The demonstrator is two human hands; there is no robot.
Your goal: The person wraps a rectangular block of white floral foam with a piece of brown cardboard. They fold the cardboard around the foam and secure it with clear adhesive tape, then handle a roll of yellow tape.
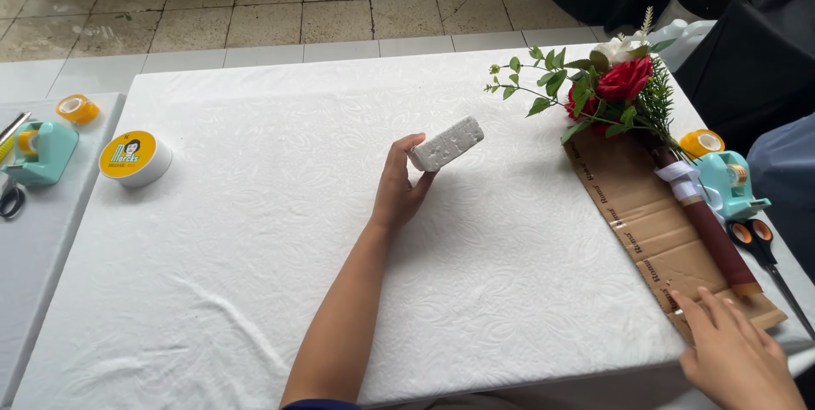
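Note:
My left hand is stretched out over the middle of the white embossed tablecloth and grips a white rectangular block with small dimples, lifted at a slant. My right hand lies flat, fingers apart, on the near end of a brown paper sheet at the table's right side. On that sheet lies a bouquet of red roses with green leaves, its stems wrapped in dark red and tied with a white ribbon.
A teal tape dispenser, a yellow tape roll and orange-handled scissors sit at the right edge. A round yellow-lidded tin stands at the left; beyond it another teal dispenser and tape roll. Tiled floor behind.

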